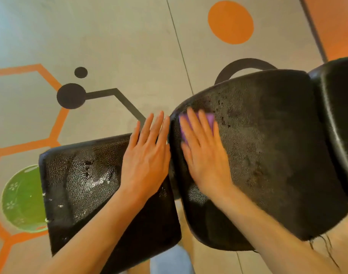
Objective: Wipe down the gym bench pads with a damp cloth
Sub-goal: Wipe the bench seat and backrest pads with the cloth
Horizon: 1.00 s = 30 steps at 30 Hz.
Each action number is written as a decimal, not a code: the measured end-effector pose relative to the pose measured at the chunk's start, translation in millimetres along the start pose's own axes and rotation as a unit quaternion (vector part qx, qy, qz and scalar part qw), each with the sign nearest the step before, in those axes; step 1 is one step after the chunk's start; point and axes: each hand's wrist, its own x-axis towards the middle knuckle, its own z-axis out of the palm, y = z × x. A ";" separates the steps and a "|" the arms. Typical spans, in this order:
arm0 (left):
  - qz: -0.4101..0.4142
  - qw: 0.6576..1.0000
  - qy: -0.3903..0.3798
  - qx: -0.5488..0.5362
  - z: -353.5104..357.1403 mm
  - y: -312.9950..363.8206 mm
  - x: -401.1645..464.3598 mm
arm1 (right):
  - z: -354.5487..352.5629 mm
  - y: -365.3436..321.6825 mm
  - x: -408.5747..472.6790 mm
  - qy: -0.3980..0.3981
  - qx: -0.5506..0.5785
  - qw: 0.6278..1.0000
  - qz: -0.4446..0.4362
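On the near pad: the left hand [145, 155] is lying open and flat on the seat pad [80, 184], gripping nothing; wet streaks are shining there.
Cloth: the purple cloth [208, 118] is sitting under the right hand [202, 153], which is pressing it flat, fingers spread, onto the back pad [278, 145].
Handling: the cloth is looking soft, light and limp; probably best pinned under the palm. The pads are likely getting slippery where wet.
Surface: both pads are showing black pebbled vinyl, the back pad scuffed.
Room: a green bowl [21, 198] is sitting on the grey floor [119, 46], painted with orange and black shapes.
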 end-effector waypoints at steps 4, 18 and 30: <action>-0.004 1.000 -0.012 0.006 -4.4 1.3 0.6 | -4.6 17.5 -34.8 -0.041 0.007 0.999 -0.022; -0.011 1.000 -0.027 0.001 -5.1 1.6 0.2 | -14.1 42.0 33.6 0.008 0.012 0.998 0.061; -0.013 1.000 -0.028 -0.001 -4.5 1.7 -0.7 | -19.3 61.4 12.4 -0.011 0.008 0.999 0.037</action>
